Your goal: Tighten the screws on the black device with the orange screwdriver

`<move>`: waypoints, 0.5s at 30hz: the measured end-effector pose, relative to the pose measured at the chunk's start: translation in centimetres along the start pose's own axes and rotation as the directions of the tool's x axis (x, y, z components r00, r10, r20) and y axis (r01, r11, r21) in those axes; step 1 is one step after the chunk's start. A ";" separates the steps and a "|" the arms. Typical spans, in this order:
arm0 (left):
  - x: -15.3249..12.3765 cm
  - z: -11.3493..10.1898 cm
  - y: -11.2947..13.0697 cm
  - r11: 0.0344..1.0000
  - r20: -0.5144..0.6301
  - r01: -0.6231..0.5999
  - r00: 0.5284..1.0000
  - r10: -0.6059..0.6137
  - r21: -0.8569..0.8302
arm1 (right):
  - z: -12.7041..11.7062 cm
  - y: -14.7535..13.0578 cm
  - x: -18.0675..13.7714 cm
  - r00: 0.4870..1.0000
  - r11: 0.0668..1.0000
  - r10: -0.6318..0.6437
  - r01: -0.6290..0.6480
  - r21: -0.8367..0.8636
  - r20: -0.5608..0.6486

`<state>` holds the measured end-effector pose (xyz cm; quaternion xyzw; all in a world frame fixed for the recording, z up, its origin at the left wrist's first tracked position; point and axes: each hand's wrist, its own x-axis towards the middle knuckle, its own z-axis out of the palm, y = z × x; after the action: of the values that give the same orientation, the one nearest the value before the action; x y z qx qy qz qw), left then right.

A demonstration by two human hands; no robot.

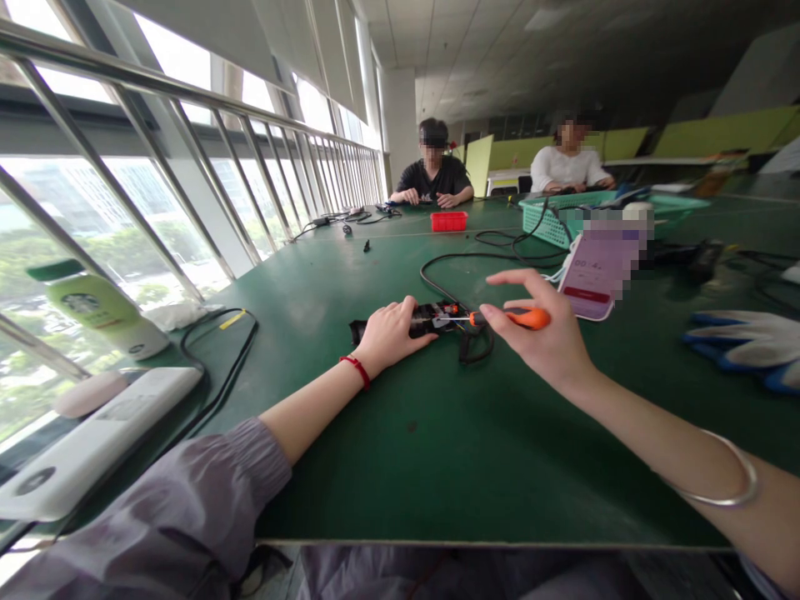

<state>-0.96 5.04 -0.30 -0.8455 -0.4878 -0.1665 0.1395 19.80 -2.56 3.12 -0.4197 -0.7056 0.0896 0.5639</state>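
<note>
1. Black device (427,316) sits on the table (475,467) right in front of us, between our two hands, inner parts exposed toward its right end!
2. Our left hand (388,332) is clamped over its left portion, fingers wrapped across the body and thumb along the near side: a proper pinning grasp.
3. Over on the right, our right hand (555,340) grips the orange screwdriver (530,317), thumb against the handle, index finger lifted clear; how the lower fingers wrap, we cannot fully tell.
4. The shaft points left, almost level, its tip in among those exposed parts; whether it is seated in anything, we cannot tell.
5. Doing this well, we reckon, calls for a firm left hold, the shaft squarely lined up and gentle pressure, as a slip would head for our own left thumb.
6. Position check: the device touches our left fingers, while our right fingers are near its right end but apart from it, only the shaft bridging the gap. A black cable (422,271) curves away behind.
</note>
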 end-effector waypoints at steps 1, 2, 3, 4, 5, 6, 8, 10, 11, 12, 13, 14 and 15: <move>0.0 0.0 0.0 1.000 0.000 0.001 1.000 -0.001 0.000 | 0.0 -0.1 0.0 1.000 1.000 0.000 0.000 -0.005 0.008; 0.0 0.0 0.0 1.000 0.000 0.002 1.000 -0.002 0.000 | 0.0 -0.1 0.0 1.000 1.000 -0.014 0.014 -0.003 0.009; 0.0 0.0 0.0 1.000 0.001 0.002 1.000 -0.002 0.000 | 0.0 -0.1 0.0 0.999 0.999 -0.040 0.040 0.005 0.005; 0.0 0.0 0.0 1.000 0.003 0.002 1.000 -0.002 0.000 | 0.0 -0.1 0.0 0.998 0.998 -0.067 0.067 0.017 -0.002; 0.0 0.0 0.0 1.000 0.003 0.002 1.000 -0.002 0.000 | 0.0 -0.1 0.0 0.996 0.995 -0.091 0.091 0.028 -0.012; 0.0 0.0 0.0 1.000 0.002 0.001 1.000 -0.001 0.001 | 0.0 -0.1 0.0 0.994 0.994 -0.104 0.105 0.035 -0.026; 0.0 0.0 0.0 1.000 0.000 0.001 1.000 -0.001 0.005 | -0.1 0.0 0.1 0.997 0.996 -0.074 0.075 0.040 -0.016; 0.0 0.0 0.0 1.000 0.000 0.001 1.000 -0.001 0.006 | -0.1 0.0 0.0 0.999 0.999 0.004 -0.006 0.038 0.047; 0.0 0.0 0.0 1.000 0.000 0.001 1.000 -0.001 0.005 | -0.2 -0.1 0.0 0.996 0.998 0.039 -0.042 0.036 0.085; 0.0 0.0 0.0 1.000 0.001 0.000 1.000 0.000 0.003 | -0.2 -0.1 -0.1 0.991 0.997 0.061 -0.066 0.036 0.118; 0.0 0.0 0.0 1.000 0.002 -0.001 1.000 0.001 0.000 | -0.2 -0.2 -0.1 0.989 0.997 0.062 -0.068 0.042 0.133; 0.0 0.0 0.0 1.000 0.003 -0.001 1.000 0.001 -0.001 | -0.2 -0.2 -0.1 0.991 0.997 0.041 -0.049 0.056 0.125; 0.0 0.0 0.0 1.000 0.005 0.000 1.000 0.000 -0.002 | -0.1 -0.2 -0.1 0.995 0.997 0.009 -0.017 0.072 0.103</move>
<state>-0.98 5.08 -0.34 -0.8460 -0.4881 -0.1649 0.1374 19.81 -2.83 3.23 -0.3982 -0.7271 0.1404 0.5413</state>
